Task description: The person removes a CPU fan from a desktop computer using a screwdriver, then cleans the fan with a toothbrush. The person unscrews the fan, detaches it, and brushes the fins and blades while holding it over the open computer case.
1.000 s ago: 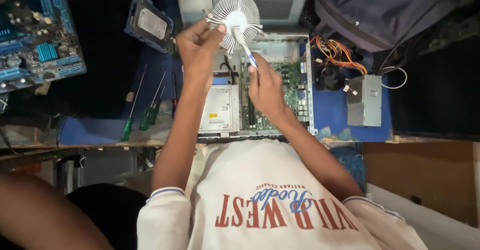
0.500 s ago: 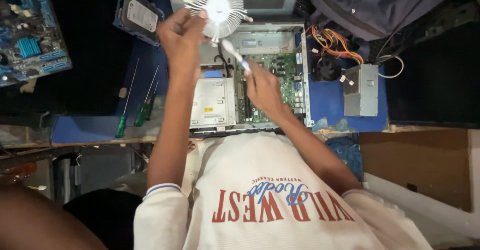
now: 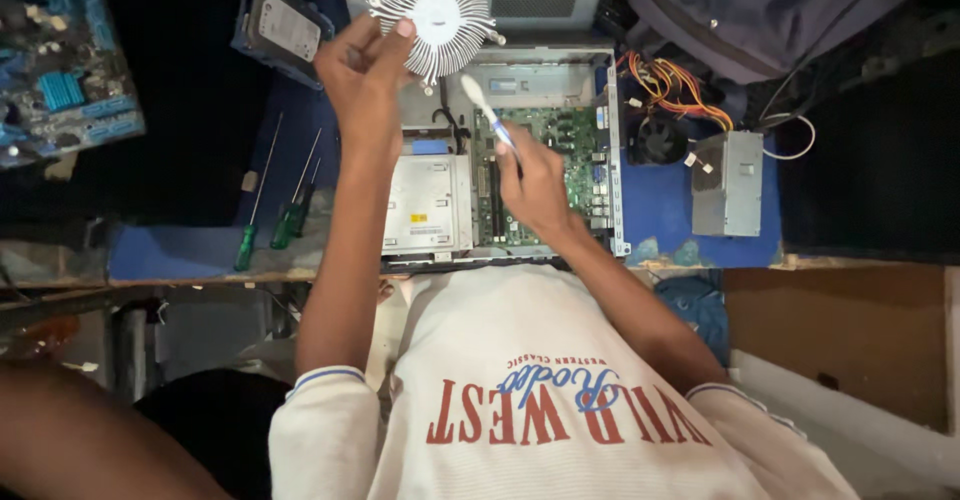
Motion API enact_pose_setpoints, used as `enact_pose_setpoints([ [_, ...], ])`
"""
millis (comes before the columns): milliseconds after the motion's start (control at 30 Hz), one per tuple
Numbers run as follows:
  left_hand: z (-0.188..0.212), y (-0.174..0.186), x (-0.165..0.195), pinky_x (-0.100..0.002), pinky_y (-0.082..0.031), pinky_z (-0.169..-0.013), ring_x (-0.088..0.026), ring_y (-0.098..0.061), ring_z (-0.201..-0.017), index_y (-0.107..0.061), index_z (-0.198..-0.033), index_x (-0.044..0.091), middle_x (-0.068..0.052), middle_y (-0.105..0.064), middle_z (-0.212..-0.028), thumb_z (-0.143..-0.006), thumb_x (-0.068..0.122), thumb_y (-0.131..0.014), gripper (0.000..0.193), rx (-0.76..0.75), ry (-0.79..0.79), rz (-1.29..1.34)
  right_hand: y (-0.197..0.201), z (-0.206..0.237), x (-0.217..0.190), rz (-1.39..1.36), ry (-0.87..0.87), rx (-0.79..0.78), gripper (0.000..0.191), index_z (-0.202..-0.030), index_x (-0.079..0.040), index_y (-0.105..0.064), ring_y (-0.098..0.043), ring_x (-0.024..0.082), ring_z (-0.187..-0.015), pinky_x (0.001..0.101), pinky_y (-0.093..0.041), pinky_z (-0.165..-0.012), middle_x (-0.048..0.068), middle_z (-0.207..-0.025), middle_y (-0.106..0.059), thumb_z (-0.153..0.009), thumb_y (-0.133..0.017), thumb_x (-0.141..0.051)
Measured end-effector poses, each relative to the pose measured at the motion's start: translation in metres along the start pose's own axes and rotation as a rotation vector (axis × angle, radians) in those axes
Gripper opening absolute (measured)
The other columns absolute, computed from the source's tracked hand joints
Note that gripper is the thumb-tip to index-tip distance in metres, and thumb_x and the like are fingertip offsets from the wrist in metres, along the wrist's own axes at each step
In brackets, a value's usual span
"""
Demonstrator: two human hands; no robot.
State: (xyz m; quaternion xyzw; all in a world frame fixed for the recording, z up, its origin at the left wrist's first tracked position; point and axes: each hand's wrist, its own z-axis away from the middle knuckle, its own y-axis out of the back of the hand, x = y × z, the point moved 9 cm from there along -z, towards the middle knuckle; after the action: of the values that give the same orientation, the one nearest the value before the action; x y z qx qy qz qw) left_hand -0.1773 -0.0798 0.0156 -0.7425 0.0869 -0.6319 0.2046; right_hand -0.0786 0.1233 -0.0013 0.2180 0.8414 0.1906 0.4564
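Left hand (image 3: 362,70) gripped the round finned heatsink (image 3: 437,10) above the open case (image 3: 540,150); right hand (image 3: 535,180) clasped a toothbrush (image 3: 487,115), bristles angled toward its fins.

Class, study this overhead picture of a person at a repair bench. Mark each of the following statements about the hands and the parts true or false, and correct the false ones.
1. The left hand holds a round finned heatsink. True.
2. The right hand holds a screwdriver. False: it holds a toothbrush.
3. The open computer case lies under the hands. True.
4. The green-handled screwdrivers lie inside the case. False: they lie on the blue mat, left of it.
5. A loose hard drive lies at the upper left. True.
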Motion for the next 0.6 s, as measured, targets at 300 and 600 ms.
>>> enact_pose_setpoints([
  [300,0.004,-0.007,0.001,-0.026,-0.052,-0.061,-0.006,-0.060,-0.069,-0.074,-0.097,-0.004,-0.001,-0.067,-0.079,-0.097,0.009,-0.078,0.013,-0.036,0.012,0.021,-0.006,-0.008,0.016,0.001,-0.138,-0.064,0.027,-0.130,0.003,-0.060,-0.068,0.031,-0.071,0.0397,-0.053,-0.062,0.022,-0.090,-0.069,-0.105,-0.053,-0.005],
  [600,0.013,-0.017,-0.005,-0.024,-0.050,-0.063,-0.007,-0.063,-0.073,-0.076,-0.107,-0.007,-0.005,-0.074,-0.088,-0.093,0.004,-0.076,0.018,-0.091,0.057,-0.032,0.008,-0.009,0.022,0.036,-0.039,0.048,0.028,-0.132,0.005,-0.059,-0.071,0.038,-0.084,0.0431,-0.057,-0.076,0.026,-0.104,-0.070,-0.107,-0.055,-0.006],
])
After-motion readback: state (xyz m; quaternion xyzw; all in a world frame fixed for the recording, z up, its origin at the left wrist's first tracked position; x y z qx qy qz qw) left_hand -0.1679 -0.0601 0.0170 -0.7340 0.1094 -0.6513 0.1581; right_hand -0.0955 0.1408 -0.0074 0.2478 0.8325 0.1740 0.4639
